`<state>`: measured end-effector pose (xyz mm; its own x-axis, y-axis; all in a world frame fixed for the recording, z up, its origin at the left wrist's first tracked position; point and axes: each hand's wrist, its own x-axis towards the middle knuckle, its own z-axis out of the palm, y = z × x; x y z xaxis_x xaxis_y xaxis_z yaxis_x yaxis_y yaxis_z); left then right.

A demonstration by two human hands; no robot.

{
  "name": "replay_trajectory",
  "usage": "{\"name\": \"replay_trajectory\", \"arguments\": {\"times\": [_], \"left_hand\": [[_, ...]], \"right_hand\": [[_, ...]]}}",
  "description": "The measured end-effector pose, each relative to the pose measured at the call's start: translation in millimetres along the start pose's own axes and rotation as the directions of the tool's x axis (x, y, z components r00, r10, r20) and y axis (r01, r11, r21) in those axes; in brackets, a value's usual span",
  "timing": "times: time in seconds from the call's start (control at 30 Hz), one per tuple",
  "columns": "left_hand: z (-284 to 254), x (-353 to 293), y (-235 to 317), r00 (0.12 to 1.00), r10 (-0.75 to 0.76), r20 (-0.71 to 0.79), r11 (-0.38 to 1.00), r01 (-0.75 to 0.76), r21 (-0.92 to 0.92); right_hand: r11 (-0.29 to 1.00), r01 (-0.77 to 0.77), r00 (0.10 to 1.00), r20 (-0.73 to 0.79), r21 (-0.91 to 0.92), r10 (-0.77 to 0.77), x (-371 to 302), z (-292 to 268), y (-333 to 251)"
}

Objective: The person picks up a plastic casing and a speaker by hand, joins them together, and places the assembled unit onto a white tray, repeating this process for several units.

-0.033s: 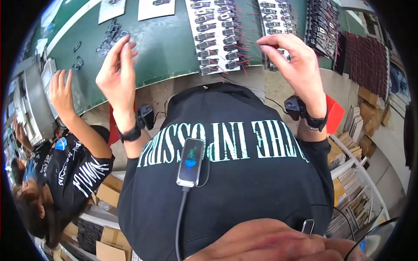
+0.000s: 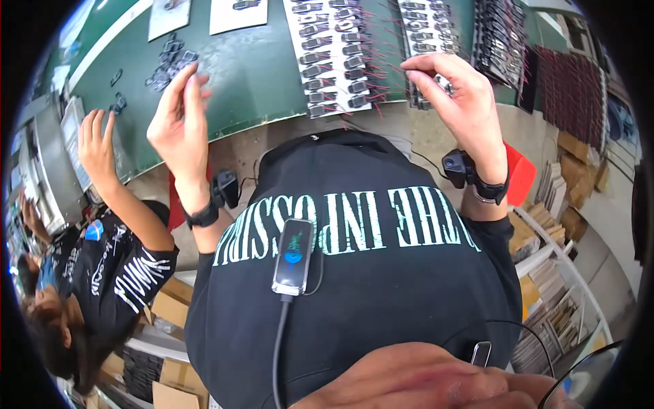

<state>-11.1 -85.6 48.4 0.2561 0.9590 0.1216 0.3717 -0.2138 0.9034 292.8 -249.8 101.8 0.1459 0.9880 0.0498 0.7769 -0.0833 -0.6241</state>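
My left hand [image 2: 178, 121] is raised over the near edge of the green table, fingers loosely bent, thumb and forefinger slightly apart. Nothing shows in it. Just beyond its fingertips is a loose pile of small dark parts with frames [image 2: 170, 63]. My right hand [image 2: 458, 85] hovers at the table edge, thumb and forefinger tips a small gap apart, also with nothing visible between them. Behind it lies a white board [image 2: 421, 46] carrying rows of small dark modules, partly hidden by the hand. Between my hands, a larger white board [image 2: 334, 73] holds similar modules with thin red wires.
Two white sheets [image 2: 238, 19] lie at the far left of the green table [image 2: 259, 88]. Racks of dark modules [image 2: 501, 44] and red-wired parts [image 2: 571, 95] stand to the right. A co-worker's hand [image 2: 97, 146] reaches in at left. Red stools [image 2: 520, 175] and cardboard boxes [image 2: 578, 157] are nearby.
The view has shifted slightly, so the table and boards appear a little further left. Both hands keep nearly the same pose.
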Motion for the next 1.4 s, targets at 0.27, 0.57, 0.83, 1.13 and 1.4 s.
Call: {"name": "replay_trajectory", "arguments": {"times": [0.27,0.57,0.83,1.13,1.4], "left_hand": [[24.6,-1.3,25.5,0.974,0.115,0.195,0.993,-0.114,-0.019],[145.5,80.4,140.4,0.584,0.262,0.768,0.825,-0.549,0.136],[227.3,100.8,47.8,0.453,0.822,0.346,0.479,-0.878,0.011],[223.6,93.5,53.7,0.529,0.602,0.599,0.555,-0.816,0.163],[226.2,89.2,81.3,0.809,0.346,0.476,0.936,-0.264,-0.232]], "right_hand": [[0.706,-0.38,0.766,-0.225,0.598,0.602,-83.2,16.6,41.0],[0.1,-0.281,0.693,0.129,0.954,0.71,-126.4,72.1,76.6],[0.128,-0.173,0.629,0.01,0.977,0.778,-118.2,75.5,77.3],[0.167,-0.189,0.649,-0.005,0.968,0.761,-124.6,79.1,88.4],[0.175,-0.197,0.653,-0.004,0.965,0.757,-119.5,75.9,91.3]]}}
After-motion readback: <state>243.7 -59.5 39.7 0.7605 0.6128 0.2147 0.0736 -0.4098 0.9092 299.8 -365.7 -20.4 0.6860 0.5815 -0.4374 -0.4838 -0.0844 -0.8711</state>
